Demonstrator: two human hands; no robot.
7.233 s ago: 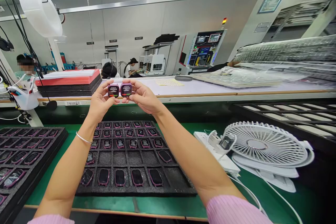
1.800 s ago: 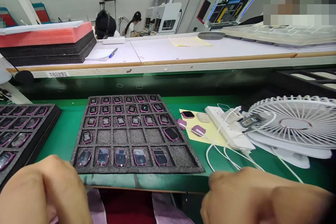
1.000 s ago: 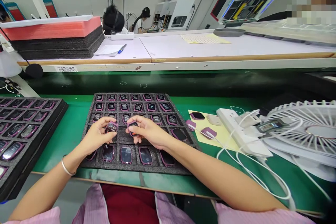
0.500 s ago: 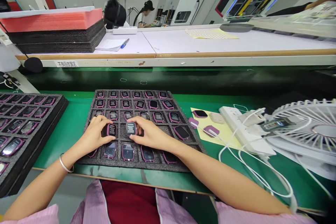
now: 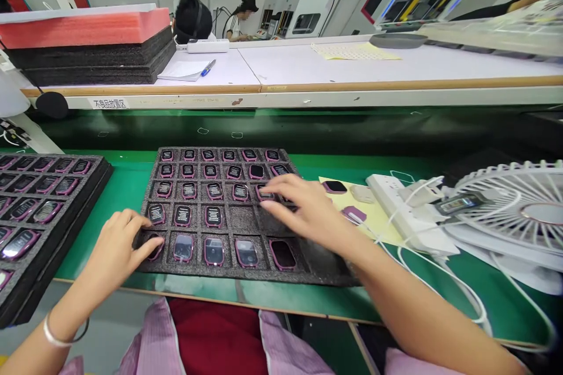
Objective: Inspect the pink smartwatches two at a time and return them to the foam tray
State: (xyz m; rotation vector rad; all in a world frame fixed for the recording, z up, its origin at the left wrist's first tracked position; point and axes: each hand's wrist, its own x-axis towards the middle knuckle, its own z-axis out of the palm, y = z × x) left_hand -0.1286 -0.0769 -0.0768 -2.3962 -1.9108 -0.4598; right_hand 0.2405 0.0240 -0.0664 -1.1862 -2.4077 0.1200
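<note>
A grey foam tray (image 5: 244, 220) with square pockets lies before me, holding rows of purple-framed smartwatches, many with lines of white text on their screens. My left hand (image 5: 115, 255) is at the tray's front left corner, thumb and fingers apart. Its thumb overlaps a smartwatch (image 5: 155, 251) in the front row; whether they touch I cannot tell. My right hand (image 5: 310, 208) is over the tray's right side, fingers spread, fingertips at a smartwatch (image 5: 264, 192) in the third row. Two smartwatches, one in the middle (image 5: 213, 217) and one left of it (image 5: 183, 215), sit in the fourth row.
At left stands a stack of similar filled trays (image 5: 94, 187). To the right are a yellow sheet (image 5: 378, 225) with a smartwatch (image 5: 335, 187), a power strip (image 5: 409, 222), white cables and a fan (image 5: 519, 211). A shelf (image 5: 299, 89) crosses behind; people sit beyond it.
The smartwatches that both hands were gripping now sit in fourth-row pockets, released. My left hand has drawn back left and toward me; my right hand has moved right, its fingers opened.
</note>
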